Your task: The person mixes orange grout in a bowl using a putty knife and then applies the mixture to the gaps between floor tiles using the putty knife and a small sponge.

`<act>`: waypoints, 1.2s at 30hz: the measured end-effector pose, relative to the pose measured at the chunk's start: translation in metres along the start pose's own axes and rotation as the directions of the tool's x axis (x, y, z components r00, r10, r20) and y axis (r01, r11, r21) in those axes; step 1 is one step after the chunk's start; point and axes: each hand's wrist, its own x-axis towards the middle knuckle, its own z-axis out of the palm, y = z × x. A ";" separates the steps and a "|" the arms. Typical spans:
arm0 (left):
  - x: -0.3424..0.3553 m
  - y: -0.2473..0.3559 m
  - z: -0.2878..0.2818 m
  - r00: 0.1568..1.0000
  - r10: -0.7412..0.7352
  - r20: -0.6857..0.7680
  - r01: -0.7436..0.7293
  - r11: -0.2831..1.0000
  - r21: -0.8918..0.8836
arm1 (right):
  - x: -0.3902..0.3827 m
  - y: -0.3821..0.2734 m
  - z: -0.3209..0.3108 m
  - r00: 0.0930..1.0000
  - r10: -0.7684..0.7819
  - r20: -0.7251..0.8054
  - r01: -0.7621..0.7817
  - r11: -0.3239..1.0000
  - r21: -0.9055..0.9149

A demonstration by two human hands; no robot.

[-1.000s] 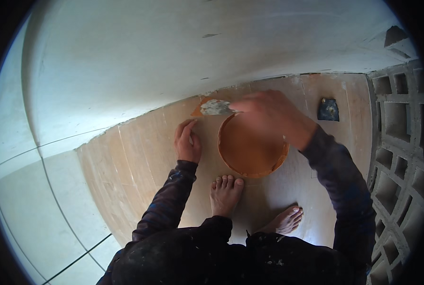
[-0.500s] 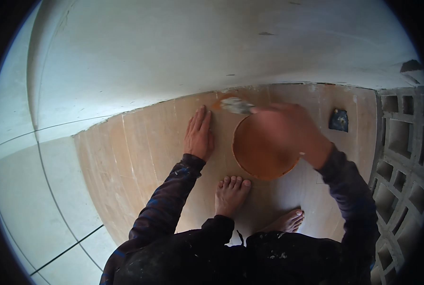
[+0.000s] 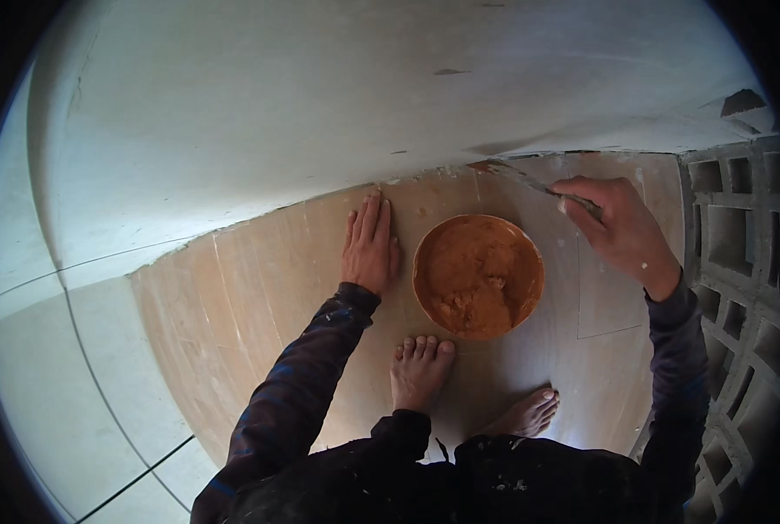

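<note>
Scraper farther right, orange paste in bowl

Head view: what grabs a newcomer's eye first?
Probably the orange paste in a round tub on the floor, ahead of the bare feet. Then the right hand, upper right, gripping a scraper, its orange-smeared tip near the base of the wall. The left hand lies flat, left of the tub.

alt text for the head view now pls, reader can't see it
A person's right hand holds a thin tool, its tip near where a pale wall meets a tan floor. The left hand rests flat on the floor; between the hands stands a round container of orange paste, beyond two bare feet.
</note>
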 end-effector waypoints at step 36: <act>0.108 0.044 0.005 0.768 0.637 0.062 -0.618 0.763 -0.189 | -0.113 0.001 -0.003 0.940 0.337 -0.052 -0.268 0.825 0.497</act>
